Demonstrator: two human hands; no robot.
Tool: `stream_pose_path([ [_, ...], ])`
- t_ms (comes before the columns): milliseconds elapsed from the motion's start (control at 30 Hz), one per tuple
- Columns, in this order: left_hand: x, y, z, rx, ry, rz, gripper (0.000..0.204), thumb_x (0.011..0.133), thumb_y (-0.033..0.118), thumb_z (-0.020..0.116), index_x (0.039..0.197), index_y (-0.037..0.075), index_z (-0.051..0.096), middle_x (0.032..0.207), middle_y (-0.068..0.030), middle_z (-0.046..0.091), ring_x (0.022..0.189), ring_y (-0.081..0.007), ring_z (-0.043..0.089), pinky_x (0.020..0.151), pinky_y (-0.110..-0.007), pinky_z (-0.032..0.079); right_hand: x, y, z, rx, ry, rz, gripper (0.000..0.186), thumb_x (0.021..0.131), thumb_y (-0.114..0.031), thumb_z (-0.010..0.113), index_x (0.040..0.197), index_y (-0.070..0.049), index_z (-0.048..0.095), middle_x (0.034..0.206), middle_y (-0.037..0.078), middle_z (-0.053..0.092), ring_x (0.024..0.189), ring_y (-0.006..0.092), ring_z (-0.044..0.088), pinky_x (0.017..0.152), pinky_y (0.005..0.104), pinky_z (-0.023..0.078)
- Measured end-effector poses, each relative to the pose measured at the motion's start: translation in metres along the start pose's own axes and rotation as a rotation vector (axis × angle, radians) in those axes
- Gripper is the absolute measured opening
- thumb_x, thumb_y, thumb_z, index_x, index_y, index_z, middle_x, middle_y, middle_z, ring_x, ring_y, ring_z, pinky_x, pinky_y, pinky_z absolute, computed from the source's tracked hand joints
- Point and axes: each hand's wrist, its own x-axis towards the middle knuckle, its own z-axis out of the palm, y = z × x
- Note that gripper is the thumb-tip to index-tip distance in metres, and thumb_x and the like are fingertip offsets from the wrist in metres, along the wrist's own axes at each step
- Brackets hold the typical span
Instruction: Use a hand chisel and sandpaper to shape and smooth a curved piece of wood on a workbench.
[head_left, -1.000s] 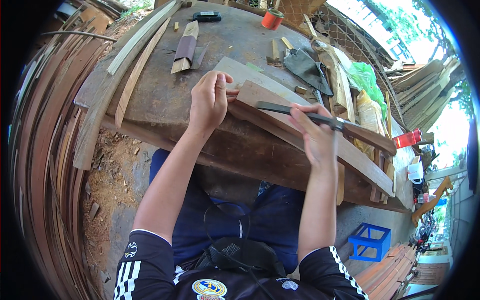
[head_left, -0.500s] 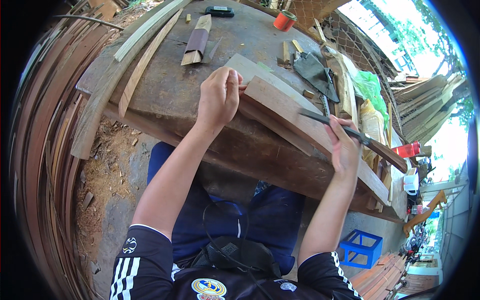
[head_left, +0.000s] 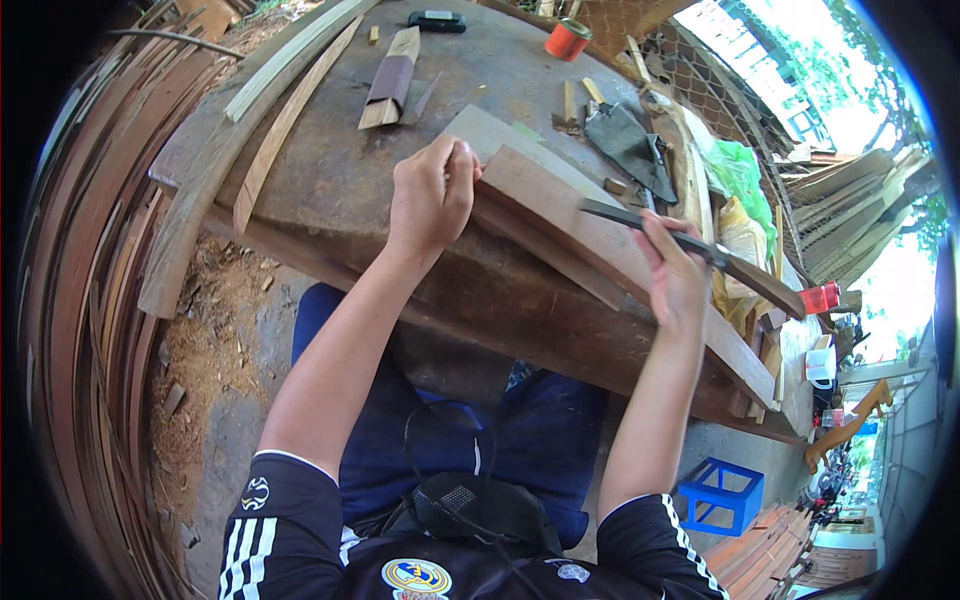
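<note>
My left hand point(head_left: 432, 195) is closed in a fist beside the near-left end of a brown wooden board point(head_left: 560, 205). Whatever its fingers hold, if anything, is hidden. My right hand point(head_left: 675, 270) is wrapped round a long tool with a dark flat blade and a wooden handle point(head_left: 755, 280). The tool is held slanting above the board, its dark tip pointing left and the handle toward the lower right. The board lies along the front edge of the workbench point(head_left: 340, 190). Under it shows another wooden strip point(head_left: 545, 255), and a greyish flat board point(head_left: 485, 130) lies behind.
Long wood strips point(head_left: 300, 115) lie at the bench's left, near a wood block with a brown wrap point(head_left: 390, 85). An orange can point(head_left: 568, 40), dark cloth point(head_left: 620, 140) and green plastic bag point(head_left: 738, 175) sit farther back. Stacked planks point(head_left: 90, 250) stand left; a blue stool point(head_left: 720, 495) is lower right.
My right hand and the bladed tool have shifted left and slightly up, along the board. The left hand has moved a little left and stays closed.
</note>
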Motion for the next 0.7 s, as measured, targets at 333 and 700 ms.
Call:
stream_pose_path([
  [333, 0.000, -0.007, -0.002, -0.119, 0.046, -0.066, 0.027, 0.095, 0.009, 0.046, 0.073, -0.004, 0.057, 0.066, -0.0102, 0.062, 0.067, -0.0159, 0.066, 0.066, -0.027, 0.053, 0.016, 0.000, 0.044, -0.056, 0.053, -0.037, 0.013, 0.082, 0.005, 0.069, 0.087, 0.001, 0.058, 0.098, 0.017, 0.067, 0.091, 0.0211, 0.067, 0.078, 0.0305, 0.060],
  [700, 0.004, 0.002, -0.001, -0.108, -0.023, -0.084, 0.027, 0.095, 0.011, 0.050, 0.074, -0.003, 0.058, 0.066, -0.0052, 0.062, 0.065, -0.0084, 0.061, 0.064, -0.024, 0.051, -0.019, 0.002, -0.010, 0.068, 0.111, -0.053, 0.012, 0.083, 0.005, 0.068, 0.088, -0.001, 0.059, 0.100, 0.017, 0.066, 0.095, 0.0224, 0.066, 0.083, 0.0326, 0.060],
])
